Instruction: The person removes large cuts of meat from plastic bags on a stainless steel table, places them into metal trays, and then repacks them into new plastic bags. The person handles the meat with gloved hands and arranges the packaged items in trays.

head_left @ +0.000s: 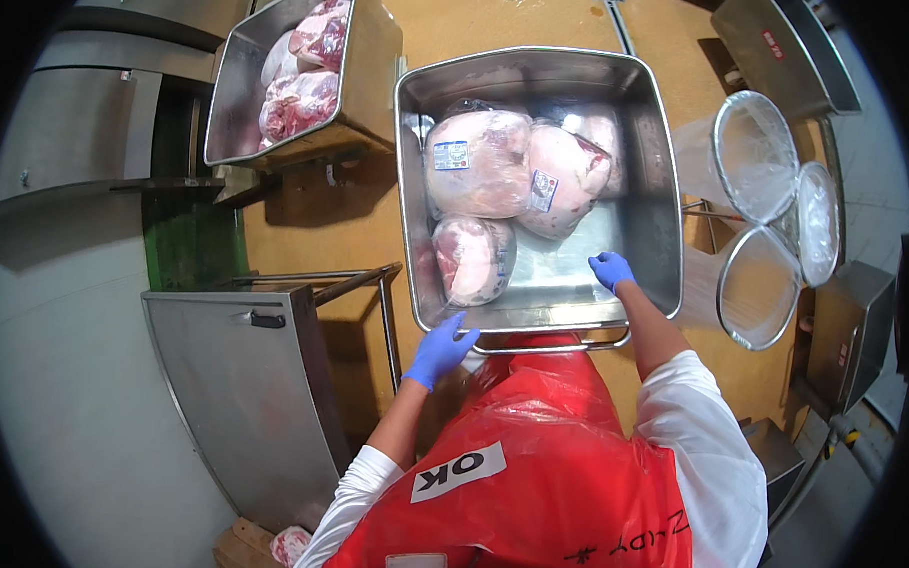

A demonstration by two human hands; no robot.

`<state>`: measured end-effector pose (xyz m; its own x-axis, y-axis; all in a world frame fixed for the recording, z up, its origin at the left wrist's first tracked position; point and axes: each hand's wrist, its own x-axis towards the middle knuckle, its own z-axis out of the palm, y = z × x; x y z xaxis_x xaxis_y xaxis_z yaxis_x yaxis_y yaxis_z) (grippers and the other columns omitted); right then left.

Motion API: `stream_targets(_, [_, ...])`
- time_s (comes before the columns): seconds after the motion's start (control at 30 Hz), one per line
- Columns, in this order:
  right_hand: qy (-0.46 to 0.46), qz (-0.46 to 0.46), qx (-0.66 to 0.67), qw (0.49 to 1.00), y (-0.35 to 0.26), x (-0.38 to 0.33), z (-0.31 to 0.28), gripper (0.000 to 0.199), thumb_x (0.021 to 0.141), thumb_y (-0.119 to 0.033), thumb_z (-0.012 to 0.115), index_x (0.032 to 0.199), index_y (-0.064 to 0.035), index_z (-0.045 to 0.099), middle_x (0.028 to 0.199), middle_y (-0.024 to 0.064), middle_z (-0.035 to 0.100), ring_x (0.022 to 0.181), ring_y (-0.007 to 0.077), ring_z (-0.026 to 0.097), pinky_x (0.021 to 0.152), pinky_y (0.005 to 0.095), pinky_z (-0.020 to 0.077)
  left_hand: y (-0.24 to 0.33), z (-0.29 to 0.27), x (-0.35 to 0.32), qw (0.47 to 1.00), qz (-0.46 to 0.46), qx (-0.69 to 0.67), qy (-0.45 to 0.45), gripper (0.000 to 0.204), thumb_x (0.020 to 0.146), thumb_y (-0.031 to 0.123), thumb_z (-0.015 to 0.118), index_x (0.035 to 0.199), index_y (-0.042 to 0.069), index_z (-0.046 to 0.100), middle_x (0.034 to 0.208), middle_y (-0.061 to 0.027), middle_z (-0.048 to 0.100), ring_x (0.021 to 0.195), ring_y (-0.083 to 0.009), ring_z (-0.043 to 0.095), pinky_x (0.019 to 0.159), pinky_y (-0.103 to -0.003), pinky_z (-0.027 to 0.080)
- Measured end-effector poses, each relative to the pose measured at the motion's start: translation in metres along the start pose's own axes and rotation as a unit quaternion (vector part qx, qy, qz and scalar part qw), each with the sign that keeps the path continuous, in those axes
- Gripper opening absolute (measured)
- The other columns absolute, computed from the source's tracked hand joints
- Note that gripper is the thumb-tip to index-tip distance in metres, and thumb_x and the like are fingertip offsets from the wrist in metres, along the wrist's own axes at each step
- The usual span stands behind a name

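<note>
A deep stainless steel tub (670, 181) stands before me, holding several large pieces of meat in clear plastic wrap. Two of them, a large labelled piece (473, 185) and a labelled piece beside it (558, 192), lie toward the far left and middle. A smaller wrapped piece (472, 263) rests in the near left corner. My left hand (440, 352), in a blue glove, is at the tub's near left rim, fingers apart and holding nothing. My right hand (609, 270), also blue-gloved, reaches over the near right part of the tub, loosely open, with no meat in it.
Another steel tub (377, 71) with meat stands at the far left. A knife (258, 319) lies on a steel table (240, 397) to my left. Hoops with clear plastic bags (754, 159) stand at the right, near steel bins (783, 50). A cardboard box (245, 549) sits at lower left.
</note>
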<state>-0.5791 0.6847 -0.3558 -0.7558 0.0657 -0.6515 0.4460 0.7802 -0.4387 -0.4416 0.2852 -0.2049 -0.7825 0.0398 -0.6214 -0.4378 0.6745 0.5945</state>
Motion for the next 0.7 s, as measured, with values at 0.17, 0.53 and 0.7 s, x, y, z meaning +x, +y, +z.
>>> stream_targets(0.17, [-0.067,0.077,0.111,0.989,-0.024,0.110,0.020,0.051,0.089,-0.046,0.060,0.107,0.0001,0.073,0.100,0.0220,0.073,0.097,0.0319,0.070,0.090,0.0385,0.0528,0.021,0.003,0.023,0.993,-0.097,-0.056,-0.025,0.064,0.092,0.042,0.067,0.140,0.001,0.053,0.118,-0.0240,0.068,0.098,-0.0327,0.070,0.091,-0.040,0.053])
stream_targets(0.53, [0.166,-0.228,0.091,0.955,-0.225,0.276,-0.003,0.072,0.083,-0.055,0.063,0.141,-0.0134,0.055,0.139,0.0206,0.056,0.130,0.0357,0.052,0.113,0.0400,0.0384,0.022,-0.041,0.241,0.993,-0.064,-0.035,0.095,0.063,0.090,0.038,0.067,0.133,-0.007,0.055,0.124,-0.0264,0.064,0.115,-0.0351,0.063,0.100,-0.040,0.048])
stream_targets(0.7, [0.045,-0.190,0.082,0.977,-0.260,0.306,-0.011,0.056,0.083,-0.049,0.059,0.123,-0.0100,0.066,0.128,0.0200,0.063,0.119,0.0355,0.059,0.104,0.0405,0.0448,0.001,-0.048,0.334,0.984,-0.014,0.028,0.173,0.074,0.092,0.036,0.064,0.144,-0.010,0.040,0.145,-0.0342,0.043,0.138,-0.0447,0.041,0.117,-0.045,0.031])
